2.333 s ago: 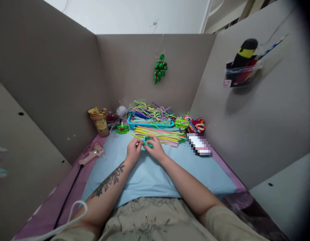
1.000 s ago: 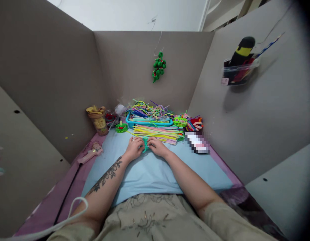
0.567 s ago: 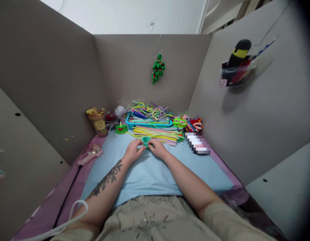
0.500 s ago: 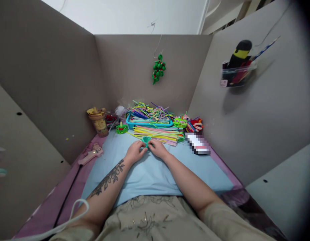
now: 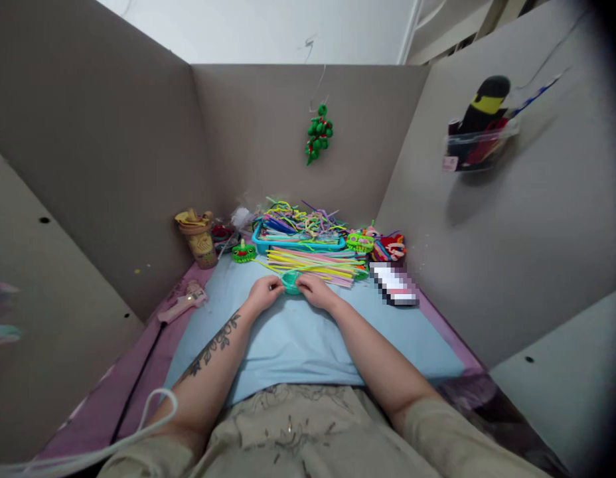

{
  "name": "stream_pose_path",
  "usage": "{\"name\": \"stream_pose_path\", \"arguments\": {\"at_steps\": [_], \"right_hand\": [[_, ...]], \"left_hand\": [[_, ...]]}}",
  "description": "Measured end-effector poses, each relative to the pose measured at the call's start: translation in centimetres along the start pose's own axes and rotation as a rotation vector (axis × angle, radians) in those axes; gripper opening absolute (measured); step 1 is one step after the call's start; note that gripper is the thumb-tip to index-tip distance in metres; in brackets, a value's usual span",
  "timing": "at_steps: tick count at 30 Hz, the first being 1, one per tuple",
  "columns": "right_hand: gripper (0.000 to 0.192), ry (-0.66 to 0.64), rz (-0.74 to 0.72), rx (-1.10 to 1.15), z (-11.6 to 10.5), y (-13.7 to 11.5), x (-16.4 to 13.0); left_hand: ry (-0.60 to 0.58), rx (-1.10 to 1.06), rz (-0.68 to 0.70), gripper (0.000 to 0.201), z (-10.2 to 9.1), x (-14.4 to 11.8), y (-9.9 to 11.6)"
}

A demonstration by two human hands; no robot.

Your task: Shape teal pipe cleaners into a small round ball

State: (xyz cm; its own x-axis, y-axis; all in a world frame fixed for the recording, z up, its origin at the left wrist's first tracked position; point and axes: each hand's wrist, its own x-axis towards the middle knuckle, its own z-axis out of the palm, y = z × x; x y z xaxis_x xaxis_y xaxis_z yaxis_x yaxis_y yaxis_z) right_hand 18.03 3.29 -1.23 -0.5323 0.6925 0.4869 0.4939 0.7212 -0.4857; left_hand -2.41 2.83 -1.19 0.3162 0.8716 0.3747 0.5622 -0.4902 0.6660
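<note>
A small teal pipe-cleaner piece [image 5: 291, 282] is pinched between my two hands over the light blue mat [image 5: 298, 345]. My left hand [image 5: 263, 293] grips its left side with the fingertips. On the other side, my right hand [image 5: 315, 291] holds it the same way. Both hands rest low on the mat, just in front of a flat pile of yellow, pink and green pipe cleaners [image 5: 315, 265]. Most of the teal piece is hidden by my fingers.
A blue tray [image 5: 301, 244] heaped with coloured pipe cleaners stands behind the pile. Green craft figures [image 5: 244, 252] and a yellow cup [image 5: 201, 240] sit at the back left, a pink glue gun [image 5: 181, 304] lies at the left. Grey partition walls enclose the desk; a green ornament [image 5: 318, 136] hangs on the back wall.
My hands have kept turning and pressing the teal piece in the same spot; it now lies flatter between the fingertips. The view has shifted slightly.
</note>
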Motion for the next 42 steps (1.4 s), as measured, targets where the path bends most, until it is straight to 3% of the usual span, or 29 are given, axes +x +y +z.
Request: {"name": "stream_pose_path", "arguments": {"at_steps": [12,22,30,37,42], "right_hand": [[0.008,0.074,0.121,0.109,1.2,-1.1,0.0],[0.012,0.045,0.038,0.287,0.5,-1.2,-0.1],[0.013,0.108,0.133,0.249,1.0,-1.4,-0.2],[0.016,0.146,0.165,0.354,1.0,-1.3,-0.1],[0.018,0.162,0.211,0.45,0.8,-0.7,-0.2]], "left_hand": [[0.033,-0.254,-0.086,0.017,-0.2,-0.2,0.7],[0.147,-0.127,-0.017,0.009,0.7,-0.3,1.2],[0.121,-0.186,-0.079,0.012,0.7,-0.4,1.3],[0.069,-0.274,-0.127,0.016,0.7,-0.4,1.7],[0.204,-0.24,-0.078,0.02,0.2,-0.6,2.1]]}}
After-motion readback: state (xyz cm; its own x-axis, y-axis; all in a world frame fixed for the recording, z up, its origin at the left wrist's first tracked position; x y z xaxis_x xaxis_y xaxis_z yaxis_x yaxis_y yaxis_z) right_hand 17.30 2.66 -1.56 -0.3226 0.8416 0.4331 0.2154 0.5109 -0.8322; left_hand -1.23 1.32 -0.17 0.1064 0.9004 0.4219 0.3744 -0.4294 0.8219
